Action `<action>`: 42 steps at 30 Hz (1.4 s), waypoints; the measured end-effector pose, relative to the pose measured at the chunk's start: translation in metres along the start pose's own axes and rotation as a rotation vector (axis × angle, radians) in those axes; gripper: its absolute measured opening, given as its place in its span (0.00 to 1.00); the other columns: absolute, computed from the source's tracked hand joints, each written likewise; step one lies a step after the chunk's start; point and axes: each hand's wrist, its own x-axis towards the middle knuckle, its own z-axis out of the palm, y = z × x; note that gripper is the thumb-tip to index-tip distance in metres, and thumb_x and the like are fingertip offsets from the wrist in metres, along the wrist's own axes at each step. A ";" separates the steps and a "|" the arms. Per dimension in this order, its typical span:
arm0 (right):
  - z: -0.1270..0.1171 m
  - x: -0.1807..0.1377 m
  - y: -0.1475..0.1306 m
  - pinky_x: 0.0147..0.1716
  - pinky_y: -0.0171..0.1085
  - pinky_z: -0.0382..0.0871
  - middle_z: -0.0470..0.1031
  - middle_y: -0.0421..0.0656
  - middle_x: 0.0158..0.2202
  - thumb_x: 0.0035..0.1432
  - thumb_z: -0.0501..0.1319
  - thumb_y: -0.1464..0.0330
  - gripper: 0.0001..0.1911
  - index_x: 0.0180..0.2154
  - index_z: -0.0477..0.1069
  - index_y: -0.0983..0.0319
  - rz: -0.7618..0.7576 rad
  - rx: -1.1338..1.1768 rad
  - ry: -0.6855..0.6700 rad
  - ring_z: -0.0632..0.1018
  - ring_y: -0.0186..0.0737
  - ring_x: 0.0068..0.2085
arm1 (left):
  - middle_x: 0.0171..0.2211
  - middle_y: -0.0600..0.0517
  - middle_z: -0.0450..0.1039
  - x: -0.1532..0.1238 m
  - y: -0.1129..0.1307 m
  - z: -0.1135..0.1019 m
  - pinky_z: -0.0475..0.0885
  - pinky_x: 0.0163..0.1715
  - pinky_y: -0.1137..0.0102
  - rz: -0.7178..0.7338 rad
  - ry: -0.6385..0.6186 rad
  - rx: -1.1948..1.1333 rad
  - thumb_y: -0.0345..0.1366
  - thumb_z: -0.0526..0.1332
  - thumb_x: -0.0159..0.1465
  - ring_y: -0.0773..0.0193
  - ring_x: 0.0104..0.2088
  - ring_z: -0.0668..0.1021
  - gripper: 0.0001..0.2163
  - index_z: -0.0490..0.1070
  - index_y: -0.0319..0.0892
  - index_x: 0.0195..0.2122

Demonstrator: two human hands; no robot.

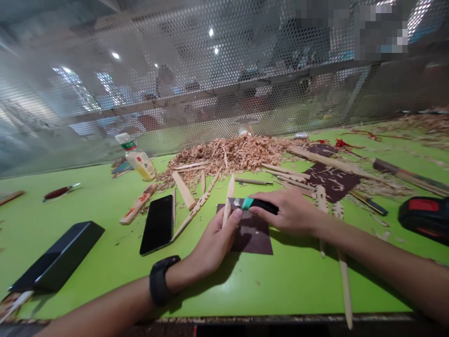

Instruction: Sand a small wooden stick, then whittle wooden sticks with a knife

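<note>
My left hand [213, 243] is closed around the lower part of a pale wooden stick [229, 192], whose pointed end tilts up and away from me. In my right hand [291, 206] is a utility knife [261, 205] with a black and teal handle. Its blade lies against the stick, just above my left thumb. Below both hands a dark sheet of sandpaper [254, 238] rests on the green table [273, 290]. Two notched wooden sticks [345, 281] lie under my right forearm.
Behind the hands is a heap of wood shavings [238, 152] against a perforated metal screen [217, 93]. Left are a phone [157, 224], a black box-like object [59, 257], a folding knife [59, 193] and a tilted bottle [138, 159]. A tape measure [424, 217] sits right.
</note>
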 end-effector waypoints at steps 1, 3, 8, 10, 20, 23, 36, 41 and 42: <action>0.000 0.000 -0.001 0.35 0.41 0.70 0.87 0.48 0.47 0.75 0.55 0.51 0.23 0.54 0.81 0.57 0.017 0.027 -0.026 0.84 0.49 0.40 | 0.31 0.55 0.73 -0.002 0.001 0.001 0.72 0.39 0.71 -0.007 0.006 0.000 0.51 0.65 0.72 0.65 0.34 0.76 0.14 0.75 0.45 0.43; 0.000 0.000 -0.003 0.36 0.42 0.70 0.86 0.49 0.48 0.76 0.53 0.50 0.25 0.55 0.80 0.59 0.047 0.085 -0.079 0.84 0.49 0.41 | 0.25 0.57 0.68 -0.005 0.003 0.001 0.68 0.28 0.74 -0.023 0.024 0.002 0.54 0.62 0.73 0.68 0.25 0.70 0.17 0.72 0.45 0.39; -0.001 0.000 -0.006 0.38 0.43 0.71 0.86 0.50 0.48 0.76 0.51 0.48 0.28 0.55 0.79 0.60 0.074 0.179 -0.145 0.83 0.48 0.41 | 0.17 0.61 0.60 -0.008 0.007 0.000 0.53 0.13 0.74 -0.016 -0.015 0.039 0.56 0.60 0.73 0.72 0.13 0.58 0.20 0.65 0.45 0.33; -0.002 -0.001 -0.007 0.39 0.43 0.71 0.86 0.49 0.48 0.76 0.52 0.49 0.27 0.53 0.80 0.60 0.044 0.201 -0.171 0.83 0.48 0.41 | 0.17 0.62 0.61 -0.007 0.008 0.001 0.54 0.11 0.74 -0.033 -0.051 0.009 0.57 0.59 0.72 0.72 0.11 0.60 0.20 0.64 0.45 0.34; -0.006 0.002 -0.006 0.45 0.45 0.70 0.84 0.50 0.54 0.76 0.52 0.49 0.27 0.56 0.79 0.59 0.099 0.182 -0.197 0.83 0.51 0.48 | 0.21 0.62 0.63 -0.001 0.015 0.003 0.56 0.12 0.78 -0.091 -0.074 -0.084 0.54 0.68 0.67 0.76 0.12 0.60 0.20 0.64 0.44 0.36; -0.005 0.002 -0.004 0.44 0.44 0.70 0.85 0.50 0.53 0.76 0.52 0.49 0.28 0.56 0.80 0.60 0.096 0.195 -0.206 0.83 0.51 0.47 | 0.18 0.64 0.56 -0.002 0.012 0.002 0.57 0.13 0.79 -0.096 -0.070 -0.091 0.55 0.68 0.67 0.75 0.13 0.57 0.20 0.65 0.44 0.37; -0.006 0.000 -0.010 0.44 0.42 0.70 0.85 0.49 0.52 0.77 0.51 0.52 0.25 0.55 0.80 0.59 0.016 0.268 -0.296 0.83 0.49 0.45 | 0.22 0.63 0.58 0.000 0.012 -0.009 0.49 0.11 0.78 -0.148 -0.157 -0.139 0.49 0.67 0.67 0.75 0.15 0.54 0.17 0.65 0.44 0.44; -0.003 -0.001 -0.012 0.46 0.43 0.70 0.85 0.49 0.53 0.77 0.51 0.52 0.25 0.56 0.79 0.59 -0.003 0.327 -0.288 0.83 0.50 0.47 | 0.19 0.63 0.62 -0.001 0.010 -0.012 0.51 0.11 0.78 -0.086 -0.228 -0.160 0.50 0.64 0.67 0.74 0.12 0.57 0.17 0.65 0.44 0.47; -0.003 -0.001 -0.013 0.46 0.43 0.70 0.85 0.49 0.53 0.77 0.52 0.52 0.24 0.56 0.79 0.59 0.007 0.336 -0.286 0.83 0.50 0.47 | 0.19 0.63 0.62 -0.001 0.009 -0.012 0.52 0.11 0.78 -0.076 -0.231 -0.162 0.50 0.64 0.66 0.74 0.12 0.57 0.19 0.65 0.43 0.48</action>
